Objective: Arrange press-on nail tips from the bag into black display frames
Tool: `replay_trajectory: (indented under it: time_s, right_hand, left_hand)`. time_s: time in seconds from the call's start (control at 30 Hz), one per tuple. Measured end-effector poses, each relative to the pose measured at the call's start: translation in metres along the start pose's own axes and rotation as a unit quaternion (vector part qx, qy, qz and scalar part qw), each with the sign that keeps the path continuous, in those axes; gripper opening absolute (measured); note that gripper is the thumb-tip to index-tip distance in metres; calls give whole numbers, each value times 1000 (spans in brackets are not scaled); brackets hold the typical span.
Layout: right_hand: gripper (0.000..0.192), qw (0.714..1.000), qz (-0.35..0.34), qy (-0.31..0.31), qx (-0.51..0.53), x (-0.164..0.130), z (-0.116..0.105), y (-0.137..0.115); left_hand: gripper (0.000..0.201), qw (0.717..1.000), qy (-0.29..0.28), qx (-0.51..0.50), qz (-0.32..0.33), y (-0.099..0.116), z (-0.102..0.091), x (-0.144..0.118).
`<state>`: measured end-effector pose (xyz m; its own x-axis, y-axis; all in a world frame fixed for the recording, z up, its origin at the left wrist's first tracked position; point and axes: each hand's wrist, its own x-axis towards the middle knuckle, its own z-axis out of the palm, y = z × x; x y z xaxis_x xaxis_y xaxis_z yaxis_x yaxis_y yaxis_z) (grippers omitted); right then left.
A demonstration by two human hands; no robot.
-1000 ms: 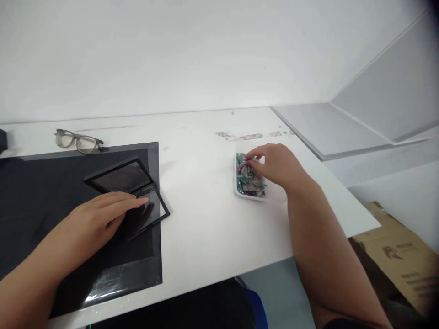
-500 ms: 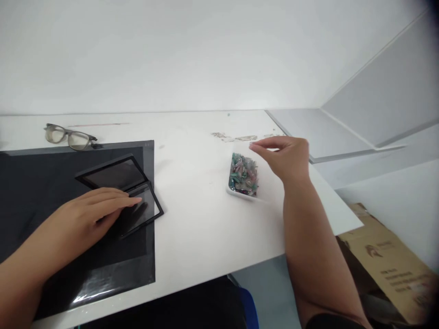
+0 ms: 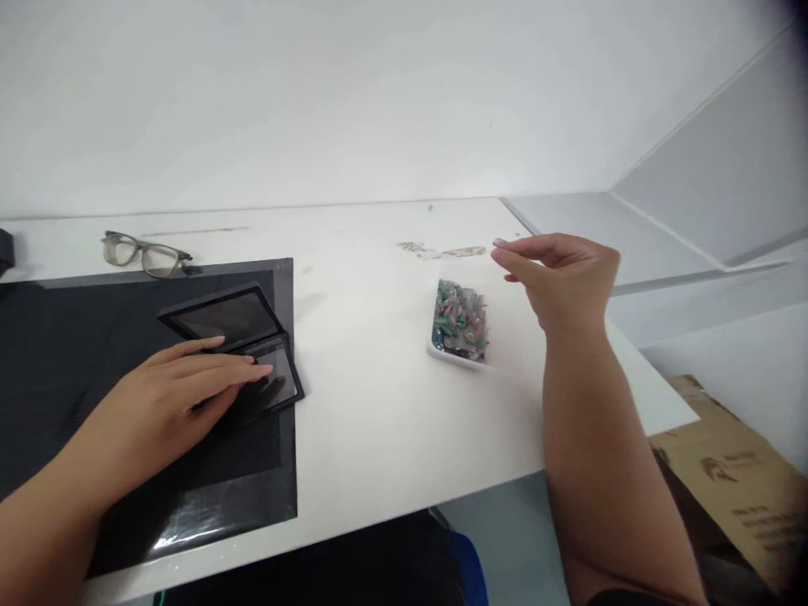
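The right hand (image 3: 565, 278) hovers just right of the tray (image 3: 459, 324) of small coloured bits, fingertips pinched (holding something? I cannot tell). The left hand (image 3: 183, 383) rests flat on the open black case (image 3: 236, 345), well left of the tray. Next, I'd judge, comes a careful carry over to that case. White tabletop (image 3: 372, 404), black mat (image 3: 94, 337), glasses (image 3: 145, 255), bare wall.

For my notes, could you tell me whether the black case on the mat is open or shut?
Open: the case has its lid raised at the back, and the left hand rests flat on its lower half.
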<state>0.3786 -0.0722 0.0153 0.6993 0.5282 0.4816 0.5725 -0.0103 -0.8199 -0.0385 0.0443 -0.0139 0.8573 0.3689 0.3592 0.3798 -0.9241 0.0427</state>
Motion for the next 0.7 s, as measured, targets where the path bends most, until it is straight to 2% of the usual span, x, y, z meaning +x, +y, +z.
replay_trajectory:
  time_s: [0.2, 0.3, 0.37, 0.47, 0.6, 0.7]
  right_hand:
    - [14, 998, 4, -62, -9, 0, -7, -1]
    - [15, 991, 3, -113, -71, 1, -12, 2]
    - [15, 971, -13, -155, -181, 2, -14, 6]
    - [23, 923, -57, -204, -322, 3, -9, 11]
    - [21, 891, -83, -269, -355, 4, 0, 13]
    - [18, 877, -88, -295, -369, 4, 4, 13]
  left_hand:
    - [29, 1000, 22, 9, 15, -4, 3, -1]
    - [28, 1000, 17, 1, 20, -3, 2, -1]
    - [28, 1000, 15, -7, 24, -2, 0, 1]
    - [27, 998, 31, -14, 45, 1, -1, 4]
    - [28, 997, 43, -15, 60, 2, 1, 6]
    - [30, 997, 46, -21, 61, -1, 4, 4]
